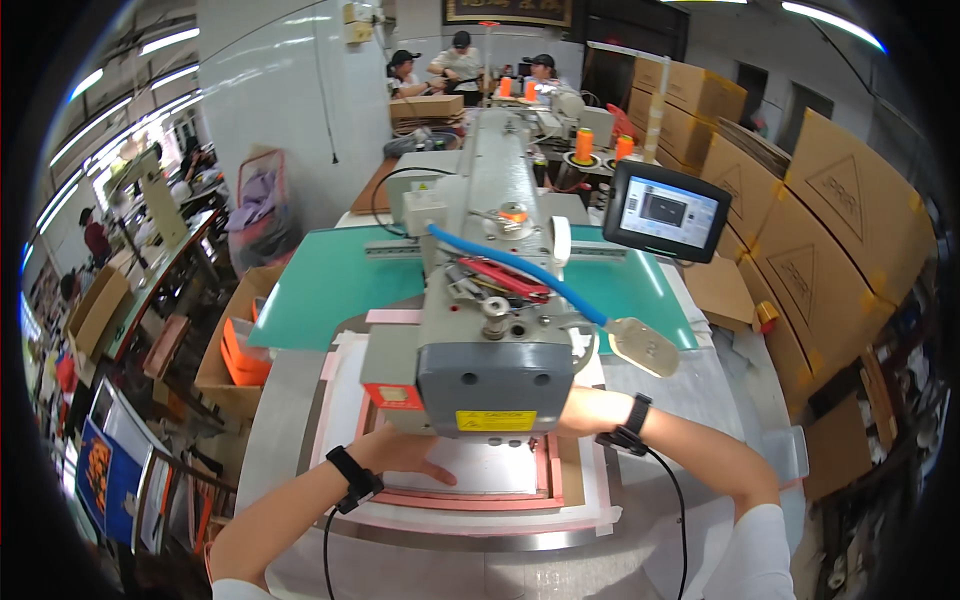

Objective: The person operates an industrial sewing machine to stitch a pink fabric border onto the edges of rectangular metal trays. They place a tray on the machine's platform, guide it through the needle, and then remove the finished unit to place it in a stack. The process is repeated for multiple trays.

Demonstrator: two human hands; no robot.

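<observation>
A grey industrial sewing machine head (495,375) with a yellow label stands over the middle of the work surface. Beneath it lies a pink-edged frame (470,503) around a flat white sheet (490,472). My left hand (408,452) rests on the sheet at the left of the head, its thumb stretched out apart; the other fingers go out of sight under the machine. From the right, my right hand (580,412) reaches behind the head, so its fingers are hidden. Black bands with cables circle both wrists.
A tilted screen (666,212) stands at the right, above a blue hose (520,265) with a pale paddle-shaped end (643,347). Green panels (345,285) flank the machine arm. Cardboard boxes (815,230) are stacked at right. Orange thread cones (584,145) and several people are farther back.
</observation>
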